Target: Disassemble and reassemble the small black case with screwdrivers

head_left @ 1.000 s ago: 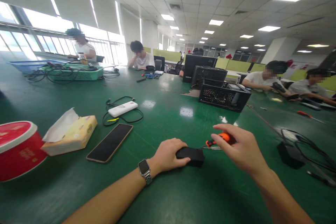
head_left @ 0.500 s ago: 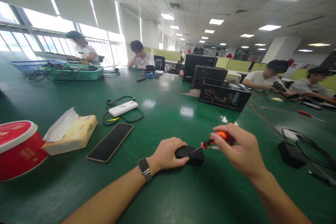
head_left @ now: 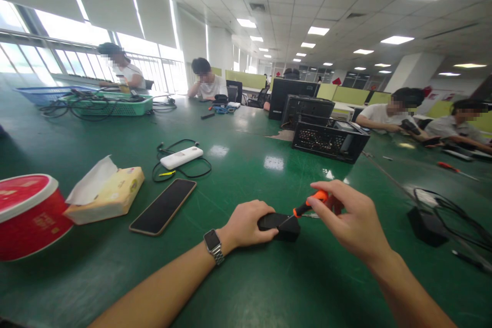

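Note:
On the green table (head_left: 246, 287), my left hand (head_left: 249, 224) grips the left end of a small black box (head_left: 288, 230), its thumb along the near side. A watch sits on that wrist. Thumb and fingers of my right hand (head_left: 346, 212) hold the orange and black handle of a screwdriver (head_left: 303, 209). The thin shaft slants down to the left, and its tip meets the top of the box near my left thumb. Whether the tip is inside a hole is too small to tell.
A phone (head_left: 163, 207), tissue pack (head_left: 109, 195), red tub (head_left: 31, 215) and white device (head_left: 181, 157) with a cable lie left. Computer cases (head_left: 326, 138) stand ahead. Right are a black adapter (head_left: 426, 225) and another screwdriver (head_left: 449, 167). Several people sit around the table.
The screwdriver handle has shifted slightly left and down, and the fingers of my right hand have changed their hold on it a little. My left hand stays on the box.

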Demonstrator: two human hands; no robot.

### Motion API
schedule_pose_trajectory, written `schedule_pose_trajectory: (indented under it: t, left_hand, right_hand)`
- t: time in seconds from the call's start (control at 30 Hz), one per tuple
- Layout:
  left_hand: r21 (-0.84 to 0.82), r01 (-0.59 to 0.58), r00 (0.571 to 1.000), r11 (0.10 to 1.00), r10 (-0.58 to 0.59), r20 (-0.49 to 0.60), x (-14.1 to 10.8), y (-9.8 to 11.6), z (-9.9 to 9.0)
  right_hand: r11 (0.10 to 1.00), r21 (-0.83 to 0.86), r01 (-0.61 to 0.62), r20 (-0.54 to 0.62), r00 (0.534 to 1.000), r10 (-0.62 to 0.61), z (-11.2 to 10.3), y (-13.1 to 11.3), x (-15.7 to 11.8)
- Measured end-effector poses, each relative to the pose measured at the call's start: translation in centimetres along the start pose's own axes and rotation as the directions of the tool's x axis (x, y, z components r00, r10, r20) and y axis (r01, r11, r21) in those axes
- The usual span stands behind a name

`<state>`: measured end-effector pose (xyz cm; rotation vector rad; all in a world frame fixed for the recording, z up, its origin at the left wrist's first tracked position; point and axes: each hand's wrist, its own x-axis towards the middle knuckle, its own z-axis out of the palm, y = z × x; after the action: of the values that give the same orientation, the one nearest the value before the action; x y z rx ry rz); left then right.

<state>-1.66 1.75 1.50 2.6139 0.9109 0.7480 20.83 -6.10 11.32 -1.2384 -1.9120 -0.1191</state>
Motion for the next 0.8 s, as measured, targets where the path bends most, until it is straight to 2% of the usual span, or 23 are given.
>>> schedule_pose_trajectory:
  t: [0.17,0.43,0.6,0.67,0.8]
  left_hand:
    - [0.003,-0.003,1.000,1.000,0.003,0.011,0.1,0.0,0.0]
    - [0.020,-0.004,1.000,1.000,0.004,0.006,-0.1,0.1,0.1]
    - [0.034,-0.013,1.000,0.999,0.014,-0.012,-0.3,0.5,0.1]
    - [0.035,-0.032,0.999,0.999,0.032,0.001,-0.4,0.8,0.1]
    - [0.026,-0.042,0.999,0.999,0.042,0.014,-0.9,1.5,-0.1]
  right_hand:
    - [0.996,0.074,0.047,0.010,0.999,-0.048,-0.1,-0.4,-0.4]
    - [0.986,-0.101,0.132,-0.187,0.971,-0.149,1.2,-0.6,-0.5]
    - [0.999,-0.019,0.043,-0.331,0.942,-0.047,2.9,-1.1,-1.0]
    - [0.997,0.074,-0.016,-0.373,0.927,0.042,3.8,-0.9,-1.4]
    - [0.944,0.310,-0.109,-0.441,0.863,0.245,5.1,-0.2,-2.2]
